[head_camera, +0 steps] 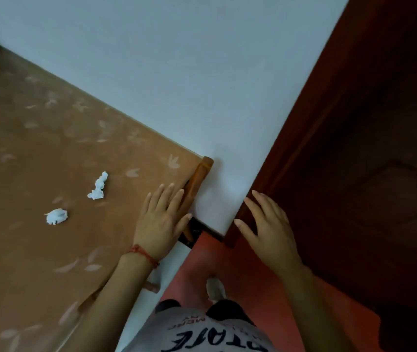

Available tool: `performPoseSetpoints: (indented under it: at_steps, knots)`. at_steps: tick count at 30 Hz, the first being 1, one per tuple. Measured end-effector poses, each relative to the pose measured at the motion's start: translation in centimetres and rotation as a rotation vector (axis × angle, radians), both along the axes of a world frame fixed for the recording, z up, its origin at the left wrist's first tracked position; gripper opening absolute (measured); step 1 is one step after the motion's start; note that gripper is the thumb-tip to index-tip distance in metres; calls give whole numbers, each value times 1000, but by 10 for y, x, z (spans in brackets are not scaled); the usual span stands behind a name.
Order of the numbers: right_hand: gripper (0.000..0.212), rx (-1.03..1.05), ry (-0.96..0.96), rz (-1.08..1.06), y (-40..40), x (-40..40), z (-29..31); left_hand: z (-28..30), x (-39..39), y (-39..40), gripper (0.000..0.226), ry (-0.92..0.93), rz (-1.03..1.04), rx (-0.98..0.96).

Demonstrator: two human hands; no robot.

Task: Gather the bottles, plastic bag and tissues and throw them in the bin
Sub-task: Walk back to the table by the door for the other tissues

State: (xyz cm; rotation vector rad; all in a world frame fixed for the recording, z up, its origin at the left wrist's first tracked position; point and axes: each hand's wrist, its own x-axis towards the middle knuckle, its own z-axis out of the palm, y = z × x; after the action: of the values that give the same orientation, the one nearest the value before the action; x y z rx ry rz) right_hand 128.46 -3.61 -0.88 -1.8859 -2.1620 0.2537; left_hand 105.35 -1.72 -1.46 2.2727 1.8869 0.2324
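Observation:
Two crumpled white tissues lie on a bed with a brown leaf-patterned cover (pixel 37 148). The longer twisted tissue (pixel 98 186) is further from me, and the rounder tissue (pixel 56 216) lies nearer and to the left. My left hand (pixel 163 219) is over the bed's right edge, fingers spread, holding nothing, roughly a hand's width right of the twisted tissue. My right hand (pixel 265 224) is open too, fingers apart, in front of the dark wooden door. No bottles, plastic bag or bin appear in this view.
A wooden bedpost (pixel 199 179) stands at the bed's corner against the white wall (pixel 202 72). A dark red-brown door (pixel 354 148) fills the right side. Red floor (pixel 215 262) lies between bed and door, with my foot (pixel 215 288) on it.

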Motion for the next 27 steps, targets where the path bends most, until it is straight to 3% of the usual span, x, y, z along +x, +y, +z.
performPoseSetpoints:
  at_steps: [15, 27]
  knots:
    - [55, -3, 46, 707, 111, -80, 6, 3, -41, -36, 72, 38, 696, -64]
    - [61, -51, -7, 921, 139, -189, -8, -13, -117, -43, 57, 3, 885, 12]
